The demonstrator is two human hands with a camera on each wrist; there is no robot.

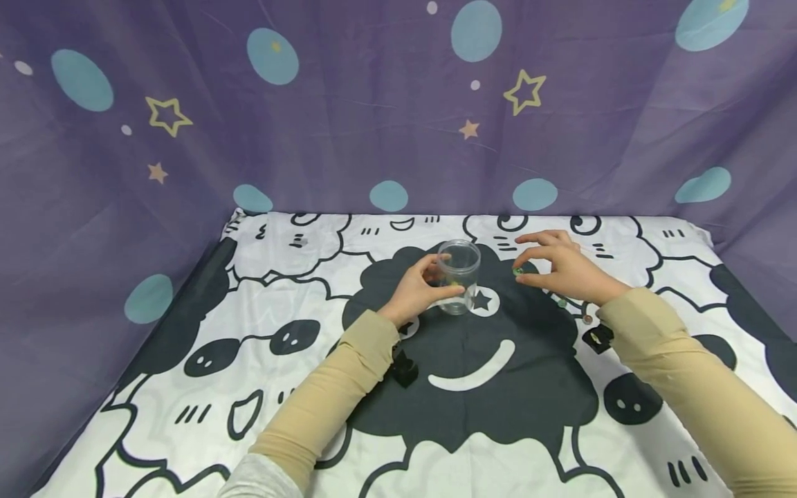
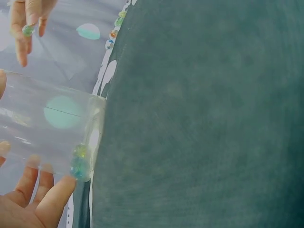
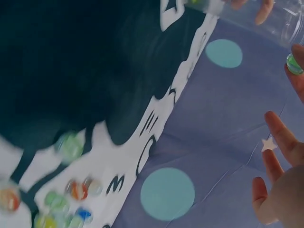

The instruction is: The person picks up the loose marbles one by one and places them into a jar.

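Note:
My left hand (image 1: 416,292) grips a clear plastic jar (image 1: 462,259) around its side, thumb in front and fingers behind. The jar stands upright over the dark patch of the cloth, its mouth uncovered. A few green, yellow and bluish marbles (image 2: 80,160) lie at its bottom in the left wrist view. To the right of the jar, my right hand (image 1: 565,268) pinches a green marble (image 1: 517,271) between thumb and index finger, level with the upper part of the jar and apart from it. The other fingers are spread.
Several loose marbles (image 3: 58,201), green, orange and blue, lie on the cloth below my right hand. The black and white cartoon-printed cloth (image 1: 498,460) covers the table. Behind it hangs a purple curtain (image 1: 349,124). A small black object (image 1: 405,369) shows by my left wrist.

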